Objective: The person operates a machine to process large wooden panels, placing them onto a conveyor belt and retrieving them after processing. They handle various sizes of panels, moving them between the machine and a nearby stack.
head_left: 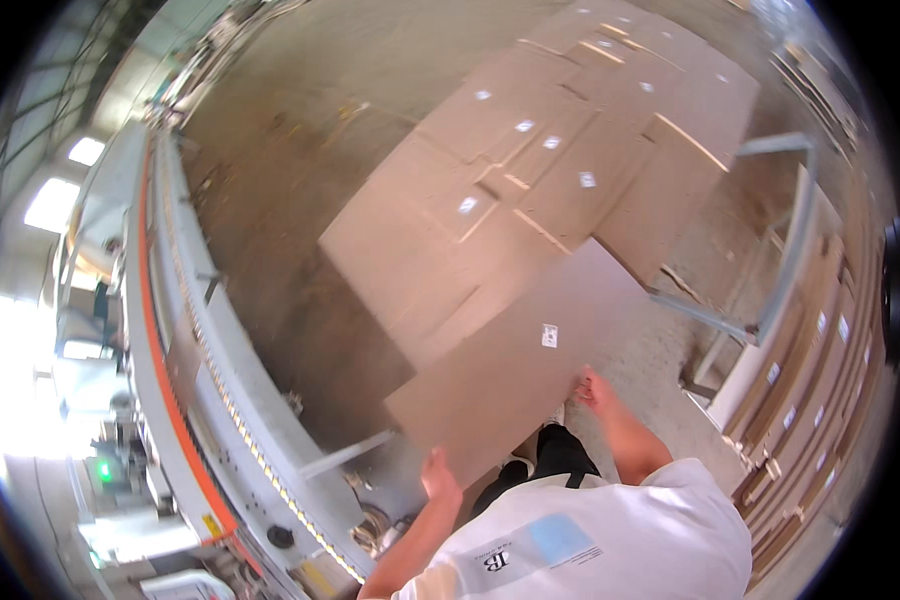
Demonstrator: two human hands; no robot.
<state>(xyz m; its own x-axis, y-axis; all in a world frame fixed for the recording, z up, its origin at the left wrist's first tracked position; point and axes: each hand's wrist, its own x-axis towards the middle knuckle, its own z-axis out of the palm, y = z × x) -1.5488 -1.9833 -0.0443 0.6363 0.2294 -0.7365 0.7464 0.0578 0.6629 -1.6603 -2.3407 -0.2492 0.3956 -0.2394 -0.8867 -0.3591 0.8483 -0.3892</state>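
A large brown flat panel (490,385) with a small white label is in front of my body, tilted across the view. My left hand (440,477) grips its near left edge. At the panel's near right edge, my right hand (594,390) is closed on it, fingers curled at the rim. The fingers under the board are hidden. Beyond it lies a broad layer of similar brown panels (370,235), several with white labels, and the held panel's far edge overlaps them in the view.
Along my left runs a long grey machine (235,400) with an orange strip and a chain-like track. A grey metal frame (795,240) stands to the right. Stacked brown panels (820,370) with labels are at the far right. Brownish concrete floor (270,200) lies between machine and panels.
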